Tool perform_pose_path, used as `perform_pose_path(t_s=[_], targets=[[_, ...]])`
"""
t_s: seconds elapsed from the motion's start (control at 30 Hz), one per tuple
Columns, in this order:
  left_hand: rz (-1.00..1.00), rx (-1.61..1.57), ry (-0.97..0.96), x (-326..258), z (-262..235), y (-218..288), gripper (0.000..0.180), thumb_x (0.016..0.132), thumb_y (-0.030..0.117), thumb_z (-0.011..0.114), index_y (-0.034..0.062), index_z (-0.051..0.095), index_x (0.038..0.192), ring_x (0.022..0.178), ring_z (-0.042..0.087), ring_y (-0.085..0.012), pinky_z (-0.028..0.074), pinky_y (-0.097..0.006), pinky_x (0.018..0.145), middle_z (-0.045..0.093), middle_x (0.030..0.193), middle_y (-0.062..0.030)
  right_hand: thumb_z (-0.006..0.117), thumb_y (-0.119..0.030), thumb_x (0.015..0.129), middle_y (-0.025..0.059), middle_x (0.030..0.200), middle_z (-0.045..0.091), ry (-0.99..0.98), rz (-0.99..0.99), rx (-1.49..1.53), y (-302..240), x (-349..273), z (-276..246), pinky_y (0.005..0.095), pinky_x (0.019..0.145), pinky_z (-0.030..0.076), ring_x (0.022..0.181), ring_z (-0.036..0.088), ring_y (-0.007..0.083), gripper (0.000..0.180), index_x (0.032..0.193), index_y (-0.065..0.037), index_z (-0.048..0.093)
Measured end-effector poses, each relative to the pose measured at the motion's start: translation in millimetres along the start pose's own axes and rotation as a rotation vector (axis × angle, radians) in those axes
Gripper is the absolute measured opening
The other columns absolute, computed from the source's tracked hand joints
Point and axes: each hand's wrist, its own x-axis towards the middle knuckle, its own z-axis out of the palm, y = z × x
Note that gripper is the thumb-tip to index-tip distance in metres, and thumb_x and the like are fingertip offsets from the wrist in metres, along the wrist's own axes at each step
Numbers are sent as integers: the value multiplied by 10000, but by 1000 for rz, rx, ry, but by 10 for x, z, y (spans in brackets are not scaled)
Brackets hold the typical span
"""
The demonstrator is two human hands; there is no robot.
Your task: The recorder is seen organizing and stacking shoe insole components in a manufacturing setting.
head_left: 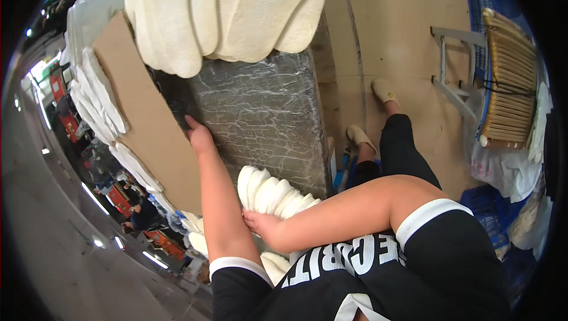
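My left hand (200, 136) reaches forward over a table top wrapped in dark, wrinkled plastic film (260, 108). It touches the table beside a brown cardboard sheet, with its fingers stretched out and nothing seen in them. Close to my body, my right hand (267, 227) is bent round the near side of an overlapping row of cream, soft, fleecy pieces (272, 194) with rounded ends. Part of its grip is hidden behind the row. At the far end of the table lies a fanned pile of long cream fleecy pieces (236, 13), rounded at their near ends.
The cardboard sheet (142, 102) stands along the table's left side, with white pieces (97, 96) beyond it. On the right are a folded metal-legged frame (455, 66), a bundle of tan rods (509, 84) and blue crates (488, 1). A person (142, 211) sits far left.
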Motion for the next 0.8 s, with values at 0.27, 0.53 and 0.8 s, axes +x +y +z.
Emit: perform_pose_path(t_s=[0.27,0.53,0.8], targets=[[76,-232,-137,-189,-133,19,614,1046,350,438,-100,365,1458,1380,405,-433,306,-437,1163,408,1492,-316,306,-540,1045,2,1679,175,144,168,153,96,70,-4,312,1252,89,1532,152,128,711,1594,-98,212],[204,-701,-131,625,-24,1003,511,1013,299,509,-88,504,1347,1326,484,-318,348,-400,1119,524,1432,-225,266,-523,1050,11,1670,210,203,217,2619,-98,-186,87,305,1239,120,1529,147,133,656,1595,-160,227],[-67,-856,-13,1034,18,1243,311,934,168,579,-74,592,1129,1129,584,-312,434,-415,977,633,1223,-195,207,-581,1024,-7,1651,244,266,246,3429,-141,-292,198,407,1226,138,1516,207,211,691,1601,-202,201]])
